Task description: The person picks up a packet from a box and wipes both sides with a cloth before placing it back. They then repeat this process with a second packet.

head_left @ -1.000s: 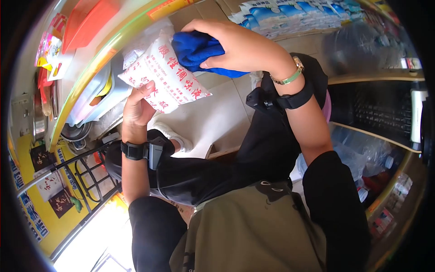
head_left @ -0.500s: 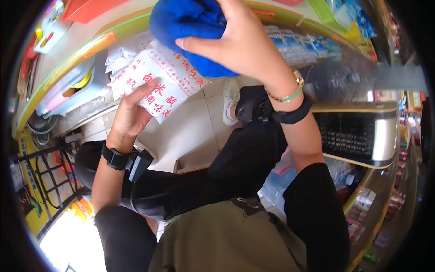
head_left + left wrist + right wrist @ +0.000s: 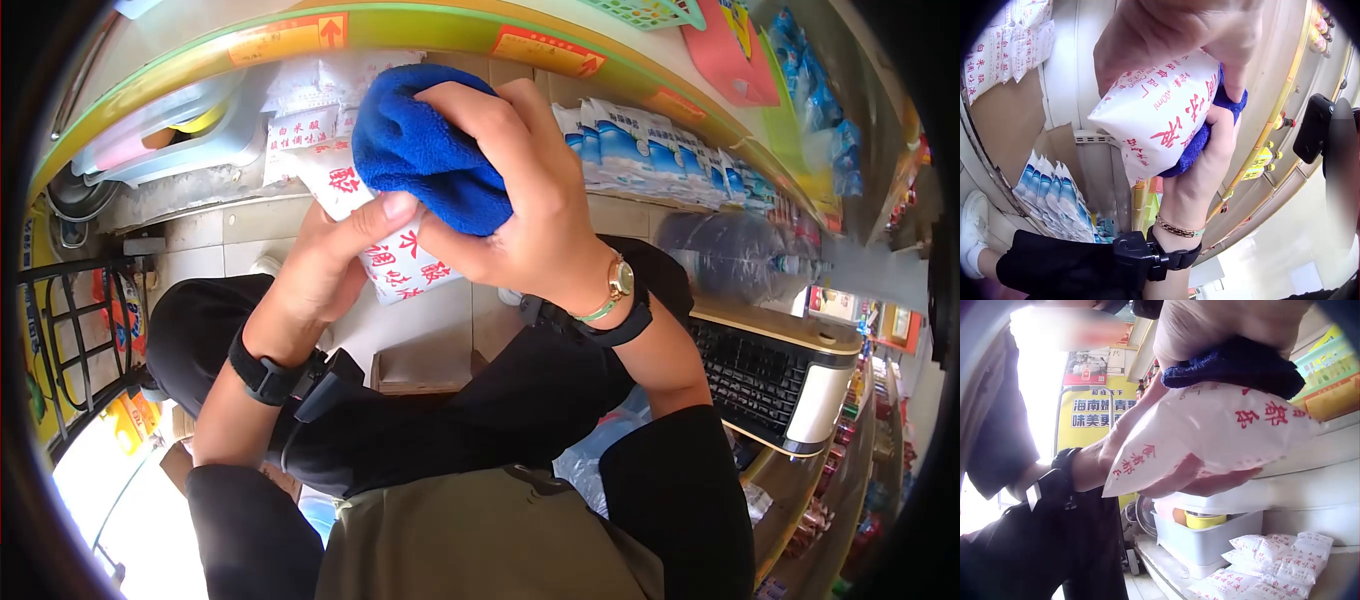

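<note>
A plump white plastic pouch of seasoning liquid [image 3: 405,268], printed with red characters, is held in front of the person by the left hand [image 3: 325,250]. The left thumb lies across its printed face, while the fingers support it from underneath in the right wrist view. A bunched blue cloth [image 3: 430,140] is gripped by the right hand [image 3: 535,185], which holds it against the pouch. Both hands are close together, the right thumb near the left one. In the left wrist view, the cloth lies along one side of the pouch [image 3: 1160,112].
Similar pouches [image 3: 1279,562] lie piled on the low shelf beside a pale plastic tub [image 3: 1204,540]. Blue-and-white packets [image 3: 640,150] stand in a row further right. A large clear bottle [image 3: 730,250] lies at the right, and a black wire rack [image 3: 75,340] stands at left.
The right hand and blue cloth rose off to the upper right of the pouch, then came back down onto it. The head view has turned to the right, showing more shelf.
</note>
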A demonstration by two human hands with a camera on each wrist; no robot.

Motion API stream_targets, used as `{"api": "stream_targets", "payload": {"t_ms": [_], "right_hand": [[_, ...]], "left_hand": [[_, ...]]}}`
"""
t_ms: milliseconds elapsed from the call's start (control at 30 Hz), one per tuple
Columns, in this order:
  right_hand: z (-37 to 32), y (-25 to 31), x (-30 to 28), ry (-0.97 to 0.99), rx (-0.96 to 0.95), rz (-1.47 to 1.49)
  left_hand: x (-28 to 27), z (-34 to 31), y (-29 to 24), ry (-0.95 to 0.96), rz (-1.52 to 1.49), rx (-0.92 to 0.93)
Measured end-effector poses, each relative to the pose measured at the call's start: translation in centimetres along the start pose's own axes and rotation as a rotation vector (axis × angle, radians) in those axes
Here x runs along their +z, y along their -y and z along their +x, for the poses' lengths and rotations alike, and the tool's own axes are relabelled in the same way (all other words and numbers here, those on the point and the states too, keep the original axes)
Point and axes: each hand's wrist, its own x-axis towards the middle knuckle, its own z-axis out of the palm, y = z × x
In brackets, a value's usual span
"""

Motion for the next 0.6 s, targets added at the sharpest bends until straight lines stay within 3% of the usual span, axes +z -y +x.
{"api": "stream_targets", "payload": {"t_ms": [67, 233, 367, 433, 600], "right_hand": [[0.0, 0.2, -0.2, 0.035, 0.060, 0.018], [-0.6, -0.7, -0.1, 0.110, 0.079, 0.082], [-0.6, -1.2, 0.0, 0.212, 0.046, 0.263], [-0.2, -1.4, 0.0, 0.304, -0.025, 0.384], [0.1, -1.0, 0.3, 0.317, 0.027, 0.591]], "left_hand": [[-0.3, 0.1, 0.4, 0.043, 0.104, 0.072], [0.1, 0.4, -0.2, 0.063, 0.361, 0.054], [-0.2, 0.2, 0.3, 0.083, 0.395, 0.086], [-0.2, 0.0, 0.3, 0.125, 0.374, -0.006], [0.1, -0.9, 0.5, 0.126, 0.233, -0.056]]}}
